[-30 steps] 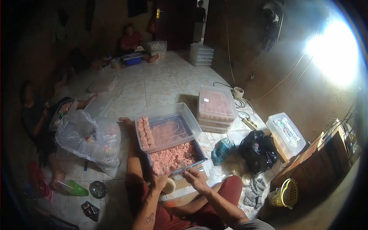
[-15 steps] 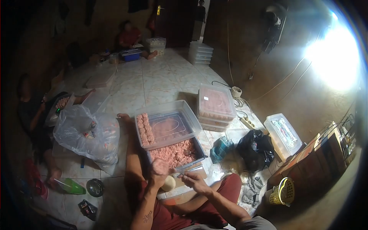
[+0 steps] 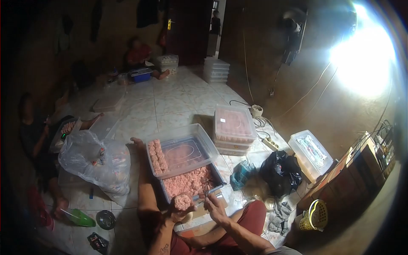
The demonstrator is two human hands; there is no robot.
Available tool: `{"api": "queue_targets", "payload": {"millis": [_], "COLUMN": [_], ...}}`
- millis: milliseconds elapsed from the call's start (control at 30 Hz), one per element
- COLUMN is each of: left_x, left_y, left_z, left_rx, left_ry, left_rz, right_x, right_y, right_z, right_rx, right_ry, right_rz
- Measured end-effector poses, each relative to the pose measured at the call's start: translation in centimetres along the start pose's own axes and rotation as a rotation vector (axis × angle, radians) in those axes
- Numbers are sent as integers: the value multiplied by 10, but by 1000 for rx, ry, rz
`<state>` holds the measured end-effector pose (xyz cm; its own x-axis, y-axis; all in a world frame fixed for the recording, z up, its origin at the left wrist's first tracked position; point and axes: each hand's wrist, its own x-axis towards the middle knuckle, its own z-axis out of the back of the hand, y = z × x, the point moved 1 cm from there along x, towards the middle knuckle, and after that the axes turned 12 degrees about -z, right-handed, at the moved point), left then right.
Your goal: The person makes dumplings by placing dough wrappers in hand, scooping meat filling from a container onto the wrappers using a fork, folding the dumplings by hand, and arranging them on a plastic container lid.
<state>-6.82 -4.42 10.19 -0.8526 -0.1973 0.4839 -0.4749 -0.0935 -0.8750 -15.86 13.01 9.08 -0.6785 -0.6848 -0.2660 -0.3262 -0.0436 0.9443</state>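
Observation:
In my left hand (image 3: 177, 213) is a round lump of pink minced mixture (image 3: 183, 202), with my fingers closed about it from below. My right hand (image 3: 216, 208) grips a fork (image 3: 205, 187), whose tines point away from me at the near right of the loose pink mince (image 3: 187, 182). That mince fills a dark-rimmed tub (image 3: 220, 174) in front of my legs. Resting over the tub's far part is a clear plastic box (image 3: 207, 142). Two rows of shaped pink lumps (image 3: 157, 156) lie along its left side.
Lidded boxes (image 3: 235, 123) are stacked beyond the tub. To the right are a black plastic bag (image 3: 281, 170), a power strip (image 3: 270, 143) and a yellow basket (image 3: 313, 216). On the left stand a large clear bag (image 3: 95, 159), a green cup (image 3: 80, 217) and an ashtray (image 3: 106, 219). Other people sit farther off.
The fork in my right hand has moved from beside my left hand out to the mince in the tub. My left hand still holds the lump. The whole view has shifted slightly.

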Motion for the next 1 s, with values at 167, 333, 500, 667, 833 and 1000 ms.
{"api": "queue_targets", "payload": {"millis": [167, 333, 500, 667, 833, 1000], "left_x": [3, 0, -5, -10, 0, -4], "left_y": [-1, -5, 4, 13, -21, -9], "left_z": [-7, -7, -6, -5, -26, -20], "left_rx": [-332, -608, -813, -413, -318, -241], "left_ry": [-73, -155, -227, -364, -324, -293], "left_rz": [165, 148, 93, -42, -71, -80], "right_x": [9, 8, 0, 14, 2, 5], "right_y": [14, 10, 24, 21, 27, 24], "right_z": [5, 3, -2, 0, -16, -10], "right_rx": [-219, -201, -308, -127, 375, 411], "right_ry": [163, 204, -27, -138, 95, 147], "right_rz": [235, 208, 127, 138, -353, -353]}}
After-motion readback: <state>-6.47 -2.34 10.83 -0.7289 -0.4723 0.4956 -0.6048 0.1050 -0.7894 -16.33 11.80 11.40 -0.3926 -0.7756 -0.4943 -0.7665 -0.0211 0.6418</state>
